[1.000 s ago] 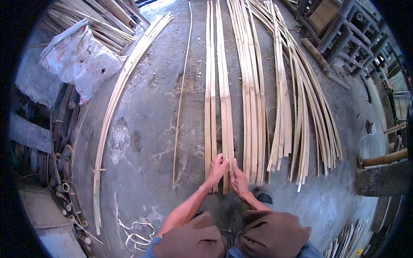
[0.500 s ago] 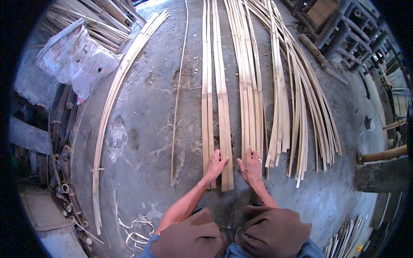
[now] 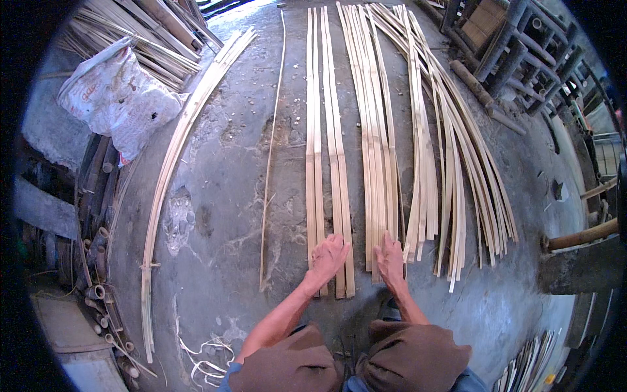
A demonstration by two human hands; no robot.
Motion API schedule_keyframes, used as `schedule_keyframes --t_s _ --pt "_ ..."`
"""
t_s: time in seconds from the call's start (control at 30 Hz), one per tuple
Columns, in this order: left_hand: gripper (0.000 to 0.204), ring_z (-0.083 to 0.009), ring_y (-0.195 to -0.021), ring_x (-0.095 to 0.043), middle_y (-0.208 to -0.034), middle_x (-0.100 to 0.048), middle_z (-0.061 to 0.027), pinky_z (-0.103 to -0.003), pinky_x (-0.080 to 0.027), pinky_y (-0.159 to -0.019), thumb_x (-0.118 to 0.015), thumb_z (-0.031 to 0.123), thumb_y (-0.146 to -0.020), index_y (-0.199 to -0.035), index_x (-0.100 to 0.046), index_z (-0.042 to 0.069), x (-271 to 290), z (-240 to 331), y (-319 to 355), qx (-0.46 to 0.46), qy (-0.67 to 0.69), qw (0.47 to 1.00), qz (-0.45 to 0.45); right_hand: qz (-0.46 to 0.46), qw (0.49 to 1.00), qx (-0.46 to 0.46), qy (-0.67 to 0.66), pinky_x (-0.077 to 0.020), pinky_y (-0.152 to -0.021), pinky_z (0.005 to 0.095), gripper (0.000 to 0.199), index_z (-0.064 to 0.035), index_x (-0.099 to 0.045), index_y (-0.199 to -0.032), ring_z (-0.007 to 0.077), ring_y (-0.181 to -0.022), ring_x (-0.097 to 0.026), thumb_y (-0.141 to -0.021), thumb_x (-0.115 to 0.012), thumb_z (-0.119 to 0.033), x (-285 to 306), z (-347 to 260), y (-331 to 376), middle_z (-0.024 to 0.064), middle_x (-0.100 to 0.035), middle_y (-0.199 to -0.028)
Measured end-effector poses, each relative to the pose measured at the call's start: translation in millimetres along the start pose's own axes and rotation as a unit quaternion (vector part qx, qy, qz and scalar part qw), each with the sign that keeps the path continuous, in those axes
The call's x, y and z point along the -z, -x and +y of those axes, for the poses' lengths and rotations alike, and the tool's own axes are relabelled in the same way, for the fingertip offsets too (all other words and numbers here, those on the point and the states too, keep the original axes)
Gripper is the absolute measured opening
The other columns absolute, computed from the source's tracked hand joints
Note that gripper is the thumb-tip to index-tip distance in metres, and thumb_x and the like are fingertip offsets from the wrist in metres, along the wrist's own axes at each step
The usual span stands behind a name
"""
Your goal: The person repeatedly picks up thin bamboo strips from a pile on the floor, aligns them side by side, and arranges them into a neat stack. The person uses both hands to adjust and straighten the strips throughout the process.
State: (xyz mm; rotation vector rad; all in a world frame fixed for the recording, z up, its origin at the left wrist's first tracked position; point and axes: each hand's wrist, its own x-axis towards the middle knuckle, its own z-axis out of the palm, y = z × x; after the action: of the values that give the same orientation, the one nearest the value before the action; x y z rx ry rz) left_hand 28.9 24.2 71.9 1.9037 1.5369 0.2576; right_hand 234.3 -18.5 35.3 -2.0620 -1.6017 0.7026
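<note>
Split-bamboo strips (image 3: pixel 369 170) laid lengthwise on a concrete floor (image 3: pixel 228 176). The left hand (image 3: pixel 328 255) reaches over the left pair (image 3: pixel 311 196) to the near part of the middle pair (image 3: pixel 337 196), its fingers bent; the right hand (image 3: pixel 390 258) lies over the near end of the broad row (image 3: pixel 375 209), just to the right, fingers curled downward. Whether either hand pinches a strip cannot be told. Farther left lie a single thin strip (image 3: pixel 266 209) and, well apart, a tied bundle (image 3: pixel 165 170). The ordering appears partial: both pairs and the broad row run nearly straight, with gaps between these groups, whereas the fanned strips (image 3: pixel 480 163) at right overlap toward their far ends and seem not yet separated; the broad row's near ends remain uneven
</note>
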Motion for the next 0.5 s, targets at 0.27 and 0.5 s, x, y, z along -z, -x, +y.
schedule_keyframes --t_s 0.27,0.5 --pt "0.073 -0.0308 -0.15 -0.016 -0.16 -0.022 -0.0178 -0.051 -0.008 -0.121 -0.055 0.043 -0.095 -0.152 -0.03 0.006 -68.6 -36.0 4.5 -0.135 -0.158 0.975 0.083 0.035 0.99 -0.088 -0.104 -0.0486 -0.082 0.0457 0.037 0.0013 -0.053 -0.124 0.0399 -0.093 -0.062 -0.094 -0.055 -0.019 8.9 -4.2 -1.4 0.0253 -0.064 -0.102" --pt "0.076 -0.0283 -0.153 -0.004 -0.164 -0.012 -0.0134 -0.049 -0.001 -0.122 -0.052 0.043 -0.096 -0.155 -0.024 0.005 -80.0 -46.1 5.0 -0.155 -0.166 0.969 0.094 0.162 0.97 0.009 -0.182 -0.0522 -0.076 0.0429 0.04 0.0034 -0.051 -0.124 0.0354 -0.084 -0.066 -0.101 -0.051 -0.029 20.2 -26.6 6.0 0.0248 -0.065 -0.092"
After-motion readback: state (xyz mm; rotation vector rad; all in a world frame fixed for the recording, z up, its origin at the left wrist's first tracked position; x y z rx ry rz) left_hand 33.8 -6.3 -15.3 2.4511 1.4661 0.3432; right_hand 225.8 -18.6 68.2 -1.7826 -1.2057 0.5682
